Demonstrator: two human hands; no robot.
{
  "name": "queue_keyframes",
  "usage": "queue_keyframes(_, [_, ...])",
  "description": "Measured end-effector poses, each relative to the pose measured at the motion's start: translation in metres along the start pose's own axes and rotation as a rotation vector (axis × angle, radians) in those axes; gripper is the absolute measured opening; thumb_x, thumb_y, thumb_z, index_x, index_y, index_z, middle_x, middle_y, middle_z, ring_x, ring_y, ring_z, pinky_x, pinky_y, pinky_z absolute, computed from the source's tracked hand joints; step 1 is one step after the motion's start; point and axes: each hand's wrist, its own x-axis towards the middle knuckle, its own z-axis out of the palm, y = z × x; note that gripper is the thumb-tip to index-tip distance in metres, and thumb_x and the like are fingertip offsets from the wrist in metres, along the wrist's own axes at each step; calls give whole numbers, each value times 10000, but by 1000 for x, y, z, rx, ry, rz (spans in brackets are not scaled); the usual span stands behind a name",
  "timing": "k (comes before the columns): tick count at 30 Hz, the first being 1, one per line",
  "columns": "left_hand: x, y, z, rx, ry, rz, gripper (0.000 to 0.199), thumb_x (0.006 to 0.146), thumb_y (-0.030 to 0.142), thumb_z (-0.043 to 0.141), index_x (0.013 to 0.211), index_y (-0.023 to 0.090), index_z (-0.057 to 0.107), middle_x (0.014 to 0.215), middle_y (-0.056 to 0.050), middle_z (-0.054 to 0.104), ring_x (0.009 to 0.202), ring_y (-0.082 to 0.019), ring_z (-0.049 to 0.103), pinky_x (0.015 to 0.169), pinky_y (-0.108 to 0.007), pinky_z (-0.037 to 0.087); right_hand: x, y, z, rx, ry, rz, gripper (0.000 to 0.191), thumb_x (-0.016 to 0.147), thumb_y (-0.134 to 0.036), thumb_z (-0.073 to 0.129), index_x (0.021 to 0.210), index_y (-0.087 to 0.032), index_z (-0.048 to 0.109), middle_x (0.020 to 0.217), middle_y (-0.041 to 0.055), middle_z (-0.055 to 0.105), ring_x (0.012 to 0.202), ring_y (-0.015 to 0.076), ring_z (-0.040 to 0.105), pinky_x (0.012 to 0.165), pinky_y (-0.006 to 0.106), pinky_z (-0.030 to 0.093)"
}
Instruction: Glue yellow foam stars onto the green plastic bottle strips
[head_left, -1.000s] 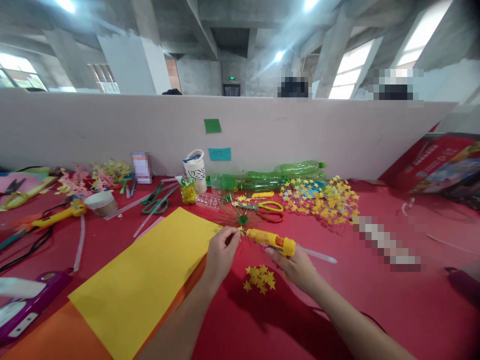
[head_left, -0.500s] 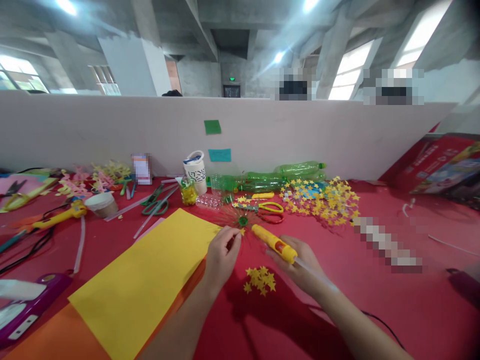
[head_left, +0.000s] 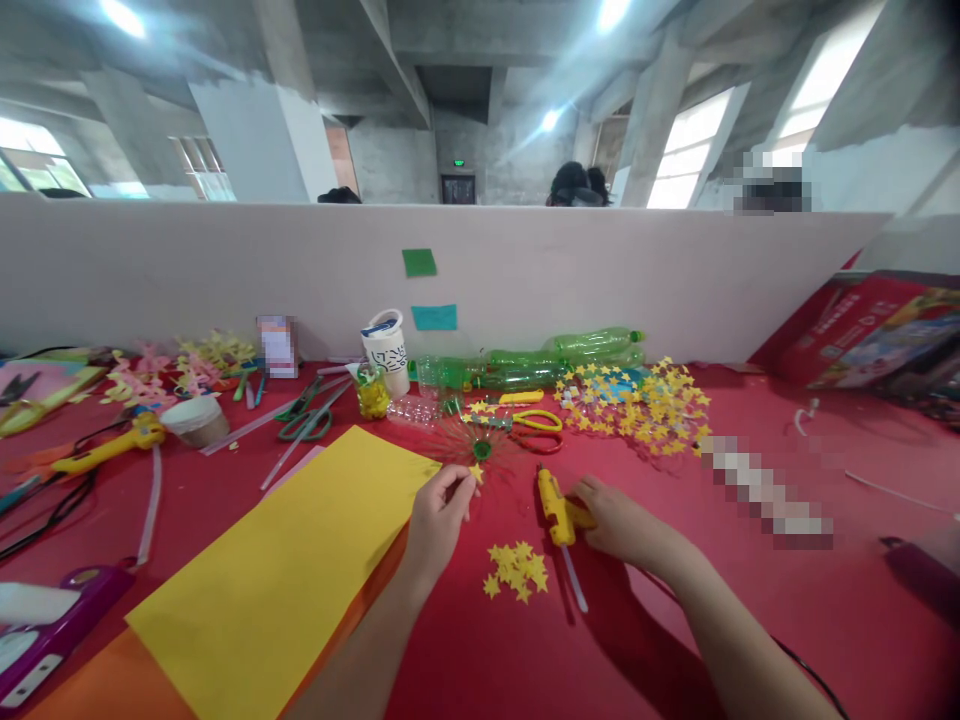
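Observation:
My left hand [head_left: 442, 510] pinches a small yellow star [head_left: 476, 474] between thumb and fingertips, just below a green bottle piece [head_left: 482, 450] cut into thin spreading strips. My right hand [head_left: 611, 515] is closed round the handle of a yellow glue gun [head_left: 556, 508], which lies on or just over the red table [head_left: 630, 650], its nozzle pointing away from me and a clear glue stick out of its rear. A small pile of yellow stars [head_left: 516, 570] lies between my forearms. Yellow paper [head_left: 285, 570] spreads out left of my left hand.
Scissors [head_left: 536, 430], green bottles [head_left: 525, 370] and a cluster of star-tipped strips [head_left: 652, 405] lie towards the back. A white cup [head_left: 385, 360] stands near the partition [head_left: 225, 260]. A second glue gun [head_left: 120, 443] and a paper cup [head_left: 196, 424] are at the left.
The glue gun has moved from beside the green piece towards the right and nearer me, its nozzle now pointing away. My left hand has drawn back slightly with the star.

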Motion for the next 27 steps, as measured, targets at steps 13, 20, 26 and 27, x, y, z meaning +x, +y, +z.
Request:
queue_keyframes(13, [-5, -2, 5, -533, -292, -325, 100, 734, 248, 540, 694, 157, 530, 548, 36, 522, 410, -52, 405, 372, -178, 226, 14, -88, -15, 442, 338, -370, 119, 834, -161, 495, 929, -201, 555, 860, 26, 637, 799, 145, 581, 723, 246, 427])
queue_keyframes(20, [-4, -3, 6, -639, -331, -410, 96, 735, 224, 519, 666, 158, 504, 556, 34, 494, 415, -49, 394, 386, -187, 212, 23, -87, -6, 479, 375, -389, 91, 833, -178, 508, 886, -204, 577, 786, 13, 642, 726, 129, 582, 670, 222, 422])
queue_keyframes(26, [-4, -5, 6, -726, -328, -443, 75, 735, 193, 525, 681, 141, 524, 582, 23, 495, 445, -46, 394, 395, -180, 223, 26, -88, -8, 498, 347, -395, 104, 837, -181, 493, 881, -208, 583, 782, 15, 646, 724, 126, 583, 677, 224, 428])
queue_keyframes(27, [-4, -5, 6, -735, -327, -453, 64, 735, 183, 523, 687, 141, 525, 585, 20, 498, 451, -46, 397, 401, -177, 232, 27, -88, -8, 519, 349, -392, 112, 834, -171, 490, 886, -207, 582, 774, 12, 644, 716, 122, 584, 672, 220, 431])
